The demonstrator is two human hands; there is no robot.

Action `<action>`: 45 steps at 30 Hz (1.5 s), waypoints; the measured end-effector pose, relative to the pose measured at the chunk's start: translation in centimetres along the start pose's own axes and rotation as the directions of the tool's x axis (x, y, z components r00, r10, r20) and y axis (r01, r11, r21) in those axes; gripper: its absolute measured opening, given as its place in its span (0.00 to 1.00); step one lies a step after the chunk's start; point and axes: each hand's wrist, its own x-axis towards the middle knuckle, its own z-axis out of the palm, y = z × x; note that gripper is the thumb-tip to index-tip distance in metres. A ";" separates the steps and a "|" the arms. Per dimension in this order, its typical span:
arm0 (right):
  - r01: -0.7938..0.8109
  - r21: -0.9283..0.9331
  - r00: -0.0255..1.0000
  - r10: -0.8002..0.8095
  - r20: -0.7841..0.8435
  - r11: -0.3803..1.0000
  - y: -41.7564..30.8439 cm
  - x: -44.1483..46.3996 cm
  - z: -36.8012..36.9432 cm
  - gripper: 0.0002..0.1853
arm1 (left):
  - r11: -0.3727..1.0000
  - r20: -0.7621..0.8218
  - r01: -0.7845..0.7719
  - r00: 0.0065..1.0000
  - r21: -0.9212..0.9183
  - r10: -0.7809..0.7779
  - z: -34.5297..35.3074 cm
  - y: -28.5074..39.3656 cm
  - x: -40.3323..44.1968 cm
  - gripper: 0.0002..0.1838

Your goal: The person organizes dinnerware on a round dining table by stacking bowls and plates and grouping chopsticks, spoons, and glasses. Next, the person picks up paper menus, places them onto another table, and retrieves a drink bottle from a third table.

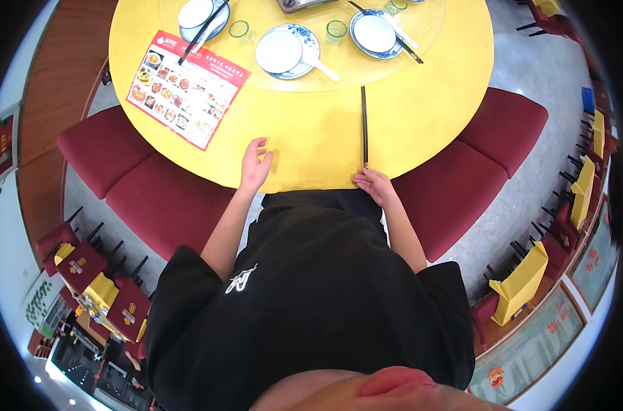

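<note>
A pair of dark chopsticks [364, 127] lies lengthwise on the yellow round table [311, 147], pointing away from me. Its near end meets the fingertips of my right hand [374, 185], which are bent together around it at the table's edge. My left hand [256, 168] is held over the table edge to the left, fingers apart and slightly curled, with nothing in it. Beyond that hand, a red-and-white picture menu [187, 89] lies flat. Ahead of me is a white bowl [278, 52] on a blue-patterned plate [304, 40], with a white spoon [323, 70] beside the bowl.
A clear turntable [394, 82] carries more place settings, including a white bowl [374, 33] at right, and green-rimmed glasses [336, 29]. A dark metal stove [310, 5] shows at the top edge. Dark red chairs [455, 188] stand on both sides of me.
</note>
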 end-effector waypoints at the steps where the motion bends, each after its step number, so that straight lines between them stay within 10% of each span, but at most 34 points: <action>1: -0.004 0.008 0.999 0.005 -0.052 1.000 -0.1 -0.1 0.2 0.12 | 0.999 0.002 0.038 0.999 -0.002 -0.038 -0.5 0.2 -0.1 0.23; 9: 0.062 -0.010 0.965 -0.063 -0.256 0.998 -0.5 -1.9 2.6 0.27 | 0.993 -0.044 0.120 0.992 0.015 -0.119 -2.9 -3.7 -2.0 0.25; 13: 0.045 -0.536 0.830 -0.331 -0.450 0.843 -2.3 -2.1 4.5 0.29 | 0.995 -0.112 0.102 0.989 0.009 -0.100 -2.2 -6.3 -3.9 0.25; 15: 0.243 -0.890 0.638 -0.754 -0.154 0.387 -4.7 0.4 5.3 0.22 | 0.992 -0.097 0.126 0.987 -0.002 -0.125 -1.7 -6.3 -4.9 0.25; 17: 0.412 -0.849 0.574 -0.818 -0.040 0.330 -9.3 2.7 10.7 0.18 | 0.989 -0.077 0.146 0.986 -0.006 -0.146 -1.4 -6.1 -5.9 0.24; 18: 0.541 -0.838 0.369 -0.916 0.159 0.072 -11.0 5.2 12.4 0.19 | 0.987 -0.072 0.160 0.984 -0.027 -0.161 -1.2 -5.9 -6.4 0.24; 21: 0.495 -0.866 0.233 -0.950 0.208 -0.068 -15.5 9.2 19.0 0.20 | 0.982 -0.080 0.175 0.980 -0.068 -0.180 -1.1 -4.6 -7.7 0.24; 25: 0.316 -0.946 0.565 -0.786 0.250 -0.073 -18.2 10.6 21.3 0.19 | 0.988 -0.116 0.149 0.982 -0.036 -0.152 -1.7 -5.3 -9.0 0.22; 28: 0.472 -0.820 0.780 -0.587 0.217 0.324 -17.3 10.2 19.1 0.16 | 0.981 -0.128 0.180 0.974 -0.078 -0.189 -2.1 -6.3 -9.5 0.21; 35: 0.553 -0.463 0.697 -0.689 -0.198 0.693 -11.3 1.7 4.1 0.12 | 0.970 -0.075 0.229 0.969 -0.083 -0.235 -1.5 -7.2 -9.2 0.19; 42: 0.106 -0.940 0.486 -0.842 -0.235 0.323 -11.1 2.4 -5.3 0.18 | 0.972 -0.084 -0.196 0.975 0.127 0.208 0.0 -2.3 0.7 0.16; 45: 0.083 -0.973 0.450 -0.879 -0.157 0.216 -10.7 1.9 -4.2 0.16 | 0.985 -0.313 -0.156 0.941 -0.068 0.127 -0.4 6.5 8.2 0.20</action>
